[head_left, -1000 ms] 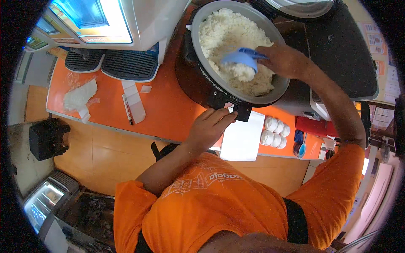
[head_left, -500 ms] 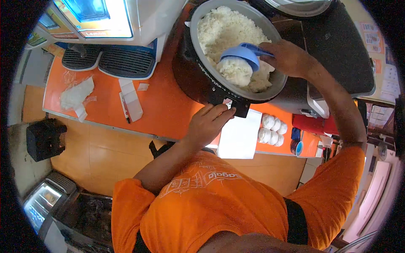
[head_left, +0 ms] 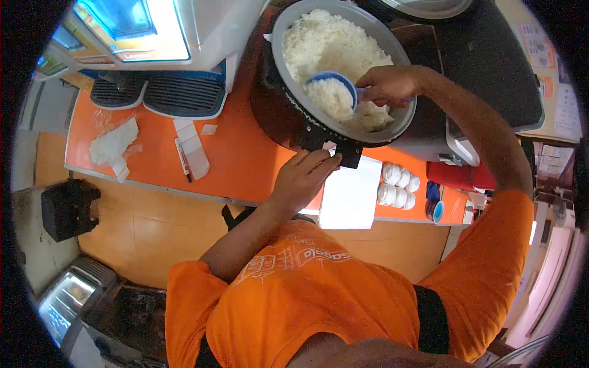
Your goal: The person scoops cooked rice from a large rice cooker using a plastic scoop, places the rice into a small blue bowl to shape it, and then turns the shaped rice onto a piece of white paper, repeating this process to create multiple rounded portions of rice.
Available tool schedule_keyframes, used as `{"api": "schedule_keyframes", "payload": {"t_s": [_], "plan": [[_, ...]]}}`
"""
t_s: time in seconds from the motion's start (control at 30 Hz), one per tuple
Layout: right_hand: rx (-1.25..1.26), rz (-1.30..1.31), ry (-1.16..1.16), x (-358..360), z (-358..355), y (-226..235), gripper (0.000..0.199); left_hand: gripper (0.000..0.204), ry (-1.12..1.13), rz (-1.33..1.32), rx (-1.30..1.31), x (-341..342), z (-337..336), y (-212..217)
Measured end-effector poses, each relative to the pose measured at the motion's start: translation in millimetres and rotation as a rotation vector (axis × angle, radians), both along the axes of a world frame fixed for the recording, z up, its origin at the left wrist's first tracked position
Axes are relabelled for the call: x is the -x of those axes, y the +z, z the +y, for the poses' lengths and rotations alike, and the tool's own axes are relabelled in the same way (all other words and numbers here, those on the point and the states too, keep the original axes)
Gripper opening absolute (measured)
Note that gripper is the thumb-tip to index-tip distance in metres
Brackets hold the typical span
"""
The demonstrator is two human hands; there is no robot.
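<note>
A large rice cooker point(head_left: 267, 119) stands at the table's front, its grey inner pot point(head_left: 279, 49) holding white cooked rice point(head_left: 334, 40). My right hand point(head_left: 392, 86) is closed around the handle of a blue scoop point(head_left: 351, 92). The scoop lies tilted inside the pot with its opening upward, filled with rice. My left hand point(head_left: 300, 183) rests against the front of the cooker, its fingers curled at the black latch piece point(head_left: 350, 156). The undersides of those fingers are hidden.
A white paper sheet point(head_left: 348, 202) and several white wrapped bundles point(head_left: 397, 186) lie on the orange table point(head_left: 239, 165). A drink dispenser point(head_left: 208, 30) stands left, near a marker pen point(head_left: 183, 161) and a crumpled plastic bag point(head_left: 115, 146). The cooker's raised lid point(head_left: 491, 67) is at right.
The scoop has turned over from mouth-down to mouth-up and now carries rice. My right hand has shifted slightly left and lower, rotating with it. My left hand stays at the cooker's front.
</note>
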State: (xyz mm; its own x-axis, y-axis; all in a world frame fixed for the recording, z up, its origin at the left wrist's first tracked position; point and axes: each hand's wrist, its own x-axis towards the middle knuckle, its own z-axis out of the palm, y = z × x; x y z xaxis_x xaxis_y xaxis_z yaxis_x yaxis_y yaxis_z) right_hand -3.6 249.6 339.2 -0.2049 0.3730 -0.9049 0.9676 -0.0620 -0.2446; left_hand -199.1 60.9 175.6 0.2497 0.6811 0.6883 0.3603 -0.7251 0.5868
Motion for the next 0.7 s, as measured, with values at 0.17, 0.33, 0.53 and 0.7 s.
{"api": "schedule_keyframes", "payload": {"t_s": [0.17, 0.33, 0.53, 0.7], "plan": [[0.197, 0.174, -0.361, -40, -11, -6, 0.035, 0.029, -0.004, 0.004, 0.031, -1, -6, 4], [0.233, 0.502, -0.690, -71, -53, 10, 0.037, 0.024, -0.009, -0.006, 0.013, -2, -8, 2], [0.216, 0.884, -0.997, -112, -157, 5, 0.046, 0.026, 0.054, 0.009, 0.038, -4, -11, -1], [0.017, 0.876, -1.337, -142, -278, -42, 0.029, 0.022, 0.076, -0.181, 0.051, -2, -40, -25]]}}
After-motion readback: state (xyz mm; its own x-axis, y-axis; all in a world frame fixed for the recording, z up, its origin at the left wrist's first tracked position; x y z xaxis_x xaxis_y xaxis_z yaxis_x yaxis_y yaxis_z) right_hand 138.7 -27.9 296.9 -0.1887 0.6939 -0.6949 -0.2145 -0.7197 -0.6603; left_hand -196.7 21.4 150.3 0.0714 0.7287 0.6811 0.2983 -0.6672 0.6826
